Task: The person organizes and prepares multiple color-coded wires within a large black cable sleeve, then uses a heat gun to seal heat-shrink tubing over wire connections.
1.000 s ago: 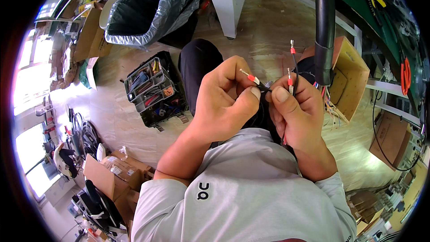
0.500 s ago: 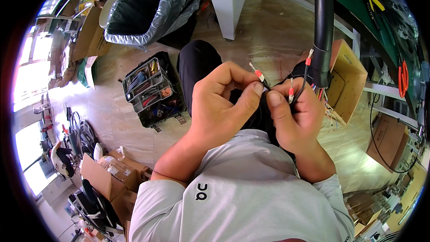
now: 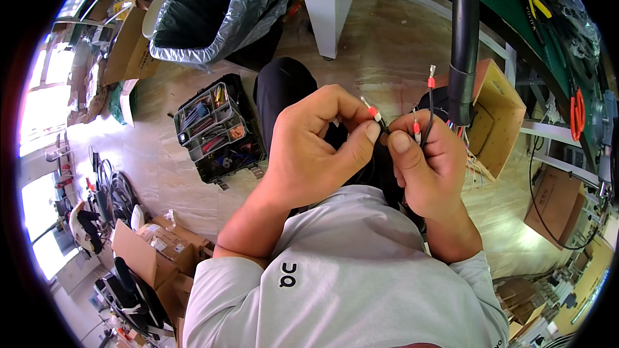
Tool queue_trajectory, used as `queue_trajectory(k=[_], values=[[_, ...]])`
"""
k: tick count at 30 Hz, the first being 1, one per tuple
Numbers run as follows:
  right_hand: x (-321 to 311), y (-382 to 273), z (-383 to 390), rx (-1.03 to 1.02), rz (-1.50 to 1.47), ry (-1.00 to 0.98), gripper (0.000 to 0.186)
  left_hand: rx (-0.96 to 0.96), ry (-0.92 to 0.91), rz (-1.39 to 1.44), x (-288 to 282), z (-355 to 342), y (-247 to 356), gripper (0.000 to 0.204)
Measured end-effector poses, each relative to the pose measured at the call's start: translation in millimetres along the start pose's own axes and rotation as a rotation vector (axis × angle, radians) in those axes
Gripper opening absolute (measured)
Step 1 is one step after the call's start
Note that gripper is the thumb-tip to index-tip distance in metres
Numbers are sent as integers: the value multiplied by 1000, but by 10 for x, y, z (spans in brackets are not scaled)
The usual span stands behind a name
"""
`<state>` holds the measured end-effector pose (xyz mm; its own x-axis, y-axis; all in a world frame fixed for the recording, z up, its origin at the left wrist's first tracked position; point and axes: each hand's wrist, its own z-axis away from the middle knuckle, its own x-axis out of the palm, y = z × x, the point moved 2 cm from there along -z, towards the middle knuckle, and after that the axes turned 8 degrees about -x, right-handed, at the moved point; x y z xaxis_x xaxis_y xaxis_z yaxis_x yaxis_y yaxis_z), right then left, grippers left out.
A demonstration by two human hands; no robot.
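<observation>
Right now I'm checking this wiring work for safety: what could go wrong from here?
The left hand pinches one red-sleeved wire end by thumb and fingertip only; it could slip free. The right hand holds other thin black wires close by, so ends might get mixed up. The open parts organiser on the floor could be kicked.

Both hands together (fingertips pinched)

You have one view only, from the camera on your head, facing steeply down past your chest to the floor. It sits close above your left hand and right hand, which fill the middle. The fisheye lens bends straight edges near the rim, where a dark border closes the picture.
</observation>
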<state>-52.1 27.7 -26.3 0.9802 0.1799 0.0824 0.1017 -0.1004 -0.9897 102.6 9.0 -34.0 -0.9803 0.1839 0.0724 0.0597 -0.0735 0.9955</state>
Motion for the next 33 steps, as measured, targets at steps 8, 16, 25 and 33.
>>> queue_trajectory(k=[8,16,25,33], values=[[-18,101,28,218,-512,-43,27,4,-72,132,44,-40,-13,8],[-30,162,32,182,-610,-102,28,-300,-91,484,179,-42,-71,8],[-57,62,43,152,-479,-138,25,144,102,-76,130,-38,-63,10],[-63,73,44,76,-309,-105,25,159,156,-102,130,-60,-64,11]])
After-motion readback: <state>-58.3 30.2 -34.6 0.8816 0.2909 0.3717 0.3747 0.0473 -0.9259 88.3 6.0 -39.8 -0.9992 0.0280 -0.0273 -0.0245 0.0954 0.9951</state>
